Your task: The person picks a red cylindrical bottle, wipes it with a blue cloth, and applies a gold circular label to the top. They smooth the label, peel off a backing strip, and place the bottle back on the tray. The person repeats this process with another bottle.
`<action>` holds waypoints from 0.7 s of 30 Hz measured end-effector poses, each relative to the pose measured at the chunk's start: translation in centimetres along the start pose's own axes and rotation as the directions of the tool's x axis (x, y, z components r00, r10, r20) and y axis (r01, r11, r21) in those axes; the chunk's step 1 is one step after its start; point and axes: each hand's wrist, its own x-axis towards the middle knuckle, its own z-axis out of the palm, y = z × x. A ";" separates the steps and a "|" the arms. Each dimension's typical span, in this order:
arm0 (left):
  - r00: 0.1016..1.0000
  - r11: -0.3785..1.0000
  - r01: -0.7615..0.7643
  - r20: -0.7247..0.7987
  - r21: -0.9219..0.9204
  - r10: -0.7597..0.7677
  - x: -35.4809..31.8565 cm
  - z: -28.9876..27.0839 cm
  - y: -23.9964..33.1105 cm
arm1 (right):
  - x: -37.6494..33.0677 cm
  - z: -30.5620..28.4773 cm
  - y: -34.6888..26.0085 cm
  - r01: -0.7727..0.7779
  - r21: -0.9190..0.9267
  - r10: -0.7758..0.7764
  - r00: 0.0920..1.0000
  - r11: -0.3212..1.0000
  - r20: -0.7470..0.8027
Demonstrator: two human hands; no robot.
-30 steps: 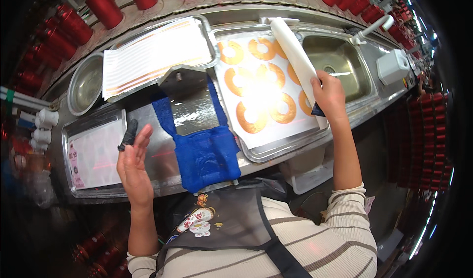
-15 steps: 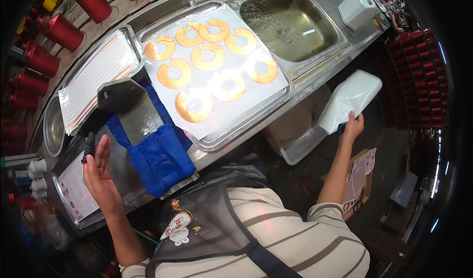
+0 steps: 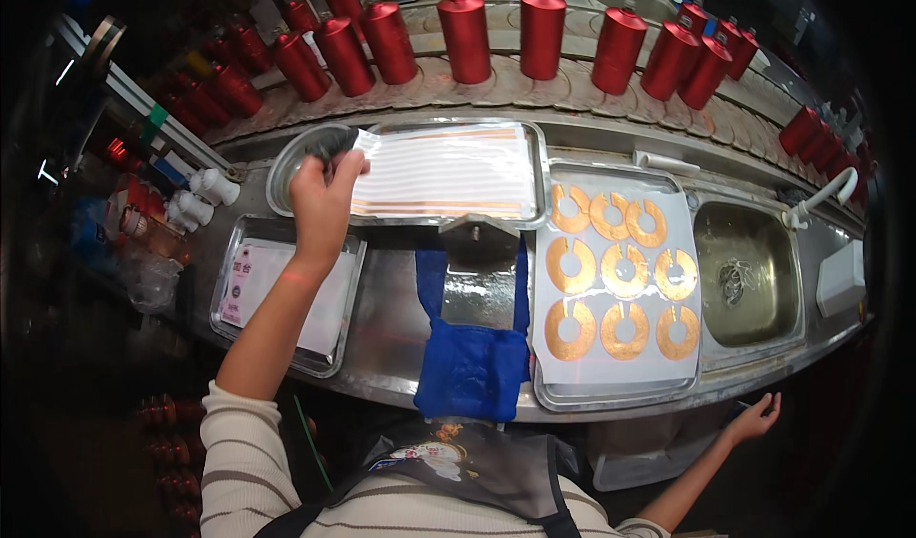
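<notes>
My left hand point(image 3: 322, 202) is lifted over the back left of the steel counter, fingers closed on a small dark object beside a round metal bowl point(image 3: 286, 171). Its fingertips touch the corner of a clear film on a tray of striped sheets point(image 3: 448, 171). My right hand point(image 3: 756, 418) hangs low beyond the counter's front edge, open with nothing in it. A tray point(image 3: 611, 400) to the right holds a white sheet with several orange split rings point(image 3: 620, 290). A blue cloth point(image 3: 472, 366) drapes over the counter's front edge in the middle.
A tray with white paper point(image 3: 286, 295) sits front left. A steel sink point(image 3: 749, 276) with a white spout and a white box point(image 3: 842, 280) lie to the right. Several red canisters point(image 3: 542, 23) line the curved back ledge. A white roll point(image 3: 668, 163) lies behind the ring tray.
My left hand rose from the front of the counter to the far striped tray. My right hand no longer holds the white flat piece and has dropped lower, open.
</notes>
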 end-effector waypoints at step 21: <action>0.944 0.929 -0.296 -0.077 0.224 0.319 22.0 2.1 -5.9 | -12.1 4.1 -27.0 -0.194 0.471 -0.130 0.810 0.861 0.572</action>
